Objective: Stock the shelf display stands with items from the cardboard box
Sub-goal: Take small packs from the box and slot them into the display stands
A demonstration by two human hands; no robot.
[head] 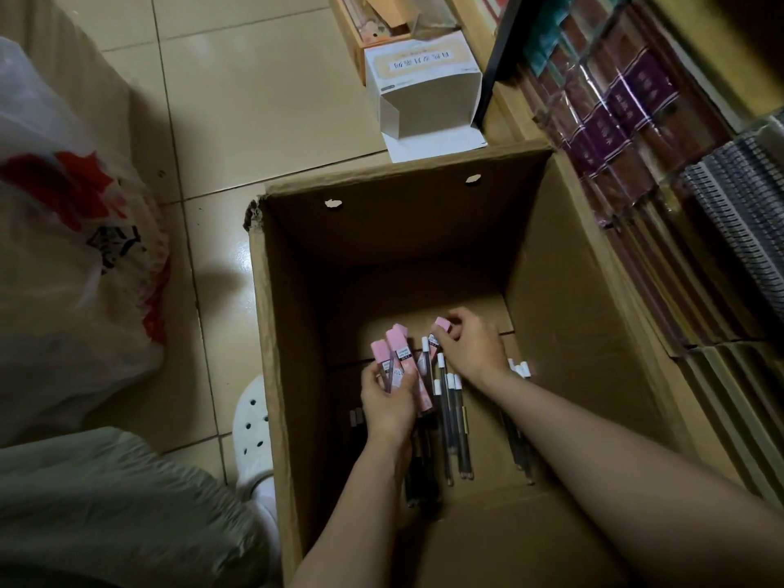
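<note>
A tall open cardboard box [564, 256] stands on the tiled floor below me. Both my arms reach down into it. My left hand [388, 403] holds a bunch of slim pink packets [392, 354] upright. Just to its right, my right hand [471, 348] pinches one more pink packet [441, 331] by its upper end. Several thin dark pens with white caps [449, 401] lie loose on the box bottom, partly hidden under my hands and forearms.
A white empty carton [424, 89] lies on the floor beyond the box. Shelves with wrapped books [615, 120] and spiral notebooks [738, 231] run along the right. A plastic bag [72, 248] sits at left. My white shoe [252, 426] touches the box's left side.
</note>
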